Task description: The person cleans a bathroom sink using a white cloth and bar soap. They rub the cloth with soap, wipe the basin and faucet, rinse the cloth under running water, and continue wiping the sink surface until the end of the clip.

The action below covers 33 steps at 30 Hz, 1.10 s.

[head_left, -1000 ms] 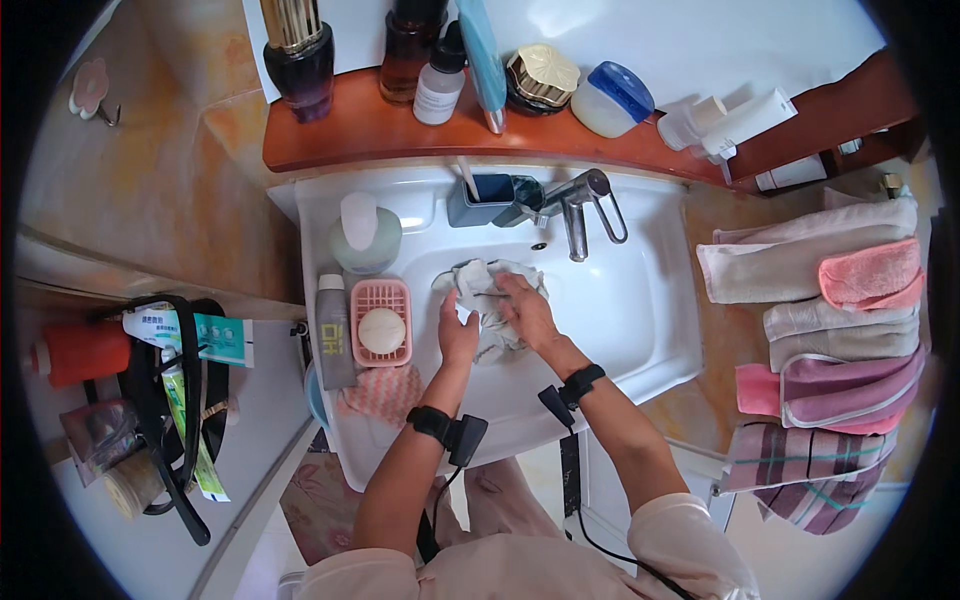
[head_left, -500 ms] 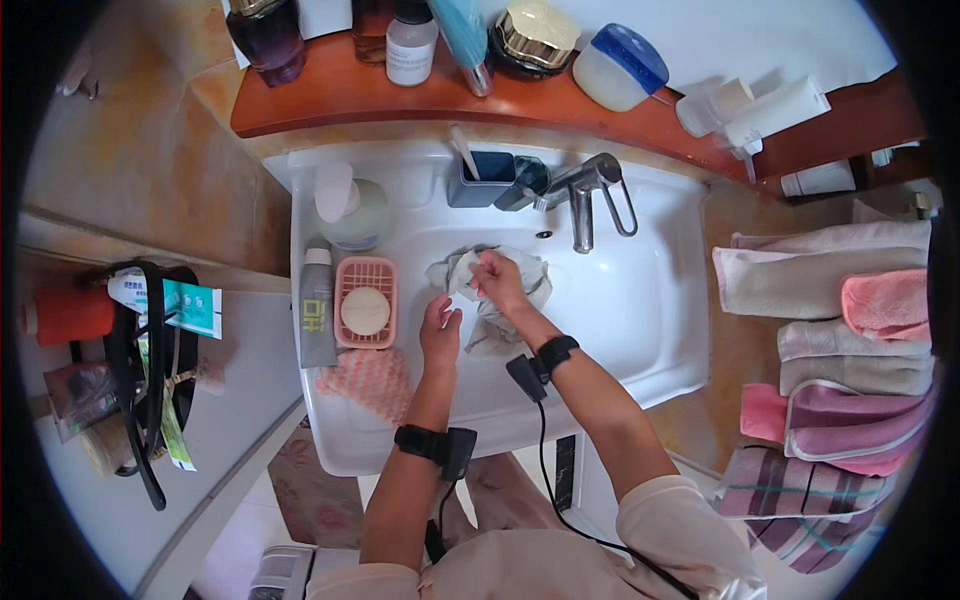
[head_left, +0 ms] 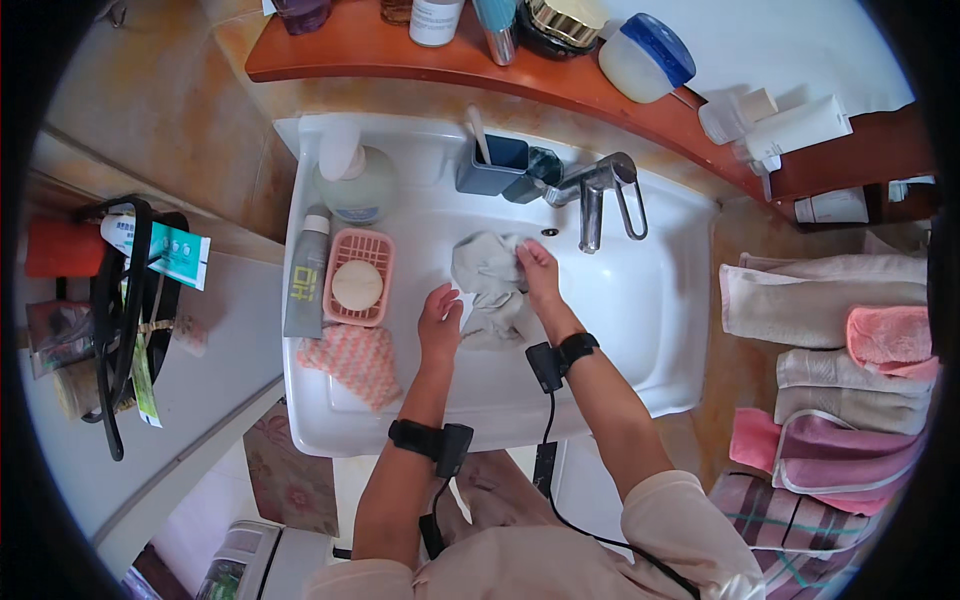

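A crumpled pale grey cloth (head_left: 486, 264) lies in the white sink (head_left: 640, 345), its lower part trailing toward me. My right hand (head_left: 540, 275) pinches the cloth at its upper right edge, fingertips pressed together. To the left of the cloth, my left hand (head_left: 439, 322) hovers with fingers loosely bent and apart, holding nothing. A black strap with a small box sits on each of my wrists.
On the sink's left ledge are a pump bottle (head_left: 355, 185), a grey tube (head_left: 307, 275), a pink soap dish (head_left: 335, 300) with round soap (head_left: 357, 286), and a pink-white cloth (head_left: 352, 365). Behind stand a dark cup (head_left: 492, 178) and the faucet (head_left: 592, 205). Towels (head_left: 790, 305) hang right.
My right hand has moved from the cloth's middle to its upper right edge. The cloth's upper part is now more bunched together. The whole view has shifted slightly.
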Each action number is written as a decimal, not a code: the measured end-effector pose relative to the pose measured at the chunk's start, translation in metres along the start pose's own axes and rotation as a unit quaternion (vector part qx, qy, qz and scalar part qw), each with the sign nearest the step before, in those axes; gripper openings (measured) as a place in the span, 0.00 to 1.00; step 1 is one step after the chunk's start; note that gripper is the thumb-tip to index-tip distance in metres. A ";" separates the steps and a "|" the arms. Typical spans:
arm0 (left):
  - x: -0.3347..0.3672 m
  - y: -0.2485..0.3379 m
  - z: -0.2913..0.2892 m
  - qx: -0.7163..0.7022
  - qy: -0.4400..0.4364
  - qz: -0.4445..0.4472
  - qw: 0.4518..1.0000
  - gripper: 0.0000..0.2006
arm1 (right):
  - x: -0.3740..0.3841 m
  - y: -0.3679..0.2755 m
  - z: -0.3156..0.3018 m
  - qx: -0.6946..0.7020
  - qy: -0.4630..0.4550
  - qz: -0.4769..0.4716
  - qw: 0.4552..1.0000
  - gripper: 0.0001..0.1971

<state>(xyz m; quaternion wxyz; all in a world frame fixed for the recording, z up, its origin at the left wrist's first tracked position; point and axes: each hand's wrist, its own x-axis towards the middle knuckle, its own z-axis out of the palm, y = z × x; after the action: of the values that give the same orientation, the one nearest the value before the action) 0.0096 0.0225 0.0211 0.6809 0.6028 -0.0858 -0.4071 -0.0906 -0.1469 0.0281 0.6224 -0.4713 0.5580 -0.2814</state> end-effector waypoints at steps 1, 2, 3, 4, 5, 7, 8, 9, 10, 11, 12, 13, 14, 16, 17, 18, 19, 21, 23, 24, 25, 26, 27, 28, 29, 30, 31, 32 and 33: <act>0.000 -0.001 -0.001 0.004 -0.001 -0.011 1.000 0.17 | 0.000 0.000 -0.003 0.023 -0.031 -0.022 0.999 0.10; 0.000 -0.002 -0.002 0.008 -0.001 -0.022 1.000 0.17 | -0.001 -0.001 -0.005 0.032 -0.033 -0.013 0.999 0.09; -0.001 -0.002 -0.002 -0.007 -0.008 -0.030 1.000 0.17 | -0.002 -0.004 -0.007 0.028 -0.013 0.029 0.999 0.08; -0.002 -0.003 -0.003 0.016 0.004 -0.027 0.999 0.17 | -0.002 -0.007 -0.008 0.011 -0.033 -0.051 0.998 0.09; -0.002 -0.003 -0.002 0.019 0.006 -0.022 1.000 0.17 | -0.002 -0.011 -0.007 0.023 -0.029 -0.075 0.996 0.09; -0.005 -0.005 0.004 0.009 -0.003 -0.014 1.000 0.17 | -0.002 -0.016 -0.004 0.073 -0.071 -0.161 0.982 0.09; -0.005 -0.005 0.009 -0.004 -0.012 -0.007 1.000 0.18 | -0.003 -0.017 0.000 0.033 -0.032 -0.149 0.988 0.09; -0.003 -0.004 0.012 -0.014 -0.011 -0.031 0.999 0.18 | -0.002 -0.018 0.003 -0.002 -0.019 -0.105 0.994 0.09; -0.005 -0.003 0.014 -0.015 -0.014 -0.014 1.000 0.18 | -0.004 -0.017 0.006 -0.030 -0.008 -0.063 0.998 0.09; -0.007 -0.002 0.015 -0.011 -0.012 -0.033 0.999 0.18 | -0.004 -0.016 0.009 -0.066 0.016 -0.001 0.998 0.09; -0.007 -0.001 0.016 -0.020 -0.023 -0.030 0.999 0.18 | -0.003 -0.015 0.010 -0.084 0.029 0.013 0.996 0.09; -0.007 0.001 0.014 -0.010 -0.009 -0.036 0.999 0.18 | -0.002 -0.013 0.011 -0.053 -0.015 -0.067 0.996 0.10; -0.008 0.003 0.012 -0.012 -0.005 -0.025 1.000 0.18 | -0.001 -0.012 0.010 -0.031 -0.045 -0.127 0.990 0.10; -0.009 0.005 0.010 -0.012 -0.003 -0.028 1.000 0.17 | 0.003 -0.011 0.007 -0.003 -0.085 -0.205 0.975 0.10; -0.009 0.006 0.009 -0.010 -0.005 -0.039 0.999 0.17 | 0.002 -0.010 0.002 -0.045 -0.049 -0.167 0.984 0.10; -0.007 0.007 0.008 -0.008 -0.003 -0.054 0.999 0.17 | 0.004 -0.011 -0.001 -0.073 -0.038 -0.160 0.984 0.10; -0.007 0.008 0.008 -0.013 -0.009 -0.041 0.999 0.17 | 0.004 -0.012 -0.005 -0.097 -0.033 -0.159 0.982 0.10; -0.011 0.009 0.006 -0.021 -0.014 -0.052 0.998 0.17 | 0.001 -0.013 -0.012 -0.019 0.082 -0.072 0.994 0.07; -0.012 0.011 0.001 0.008 0.001 -0.052 0.999 0.17 | 0.001 -0.015 -0.013 0.048 0.100 -0.093 0.989 0.07; -0.013 0.010 0.000 0.006 0.010 -0.056 0.998 0.17 | 0.001 -0.014 -0.011 0.038 0.059 -0.123 0.990 0.07; -0.014 0.009 0.001 0.016 -0.002 -0.057 0.998 0.17 | 0.001 -0.013 -0.009 0.017 0.064 -0.119 0.991 0.07; -0.014 0.008 0.001 0.014 -0.009 -0.053 0.998 0.17 | 0.002 -0.011 -0.004 0.008 0.062 -0.129 0.990 0.06; -0.013 0.008 0.002 0.013 -0.012 -0.044 0.999 0.17 | 0.004 -0.010 -0.001 -0.022 0.034 -0.185 0.982 0.06; -0.013 0.007 0.004 0.003 -0.010 -0.040 0.999 0.17 | 0.006 -0.008 0.001 -0.050 0.014 -0.222 0.974 0.06; -0.015 0.006 0.008 -0.006 -0.012 -0.041 0.999 0.17 | 0.006 -0.005 0.001 -0.079 -0.018 -0.283 0.956 0.06; -0.016 0.005 0.012 -0.020 -0.015 -0.055 0.998 0.17 | 0.008 -0.004 -0.001 -0.062 -0.017 -0.261 0.963 0.06; -0.015 0.004 0.016 -0.013 -0.020 -0.053 0.998 0.16 | 0.010 -0.002 -0.005 -0.052 0.025 -0.207 0.977 0.06; -0.015 0.004 0.017 -0.010 -0.019 -0.066 0.998 0.16 | 0.010 -0.001 -0.011 -0.032 0.047 -0.178 0.982 0.06; -0.016 0.004 0.018 -0.010 -0.019 -0.074 0.997 0.16 | 0.009 0.001 -0.018 -0.021 0.083 -0.115 0.990 0.07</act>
<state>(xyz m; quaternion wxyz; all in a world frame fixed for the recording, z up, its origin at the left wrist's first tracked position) -0.0098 0.0191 0.0348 0.6532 0.5925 -0.0498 -0.4688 -0.1059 -0.1587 0.0243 0.5273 -0.5206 0.5557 -0.3771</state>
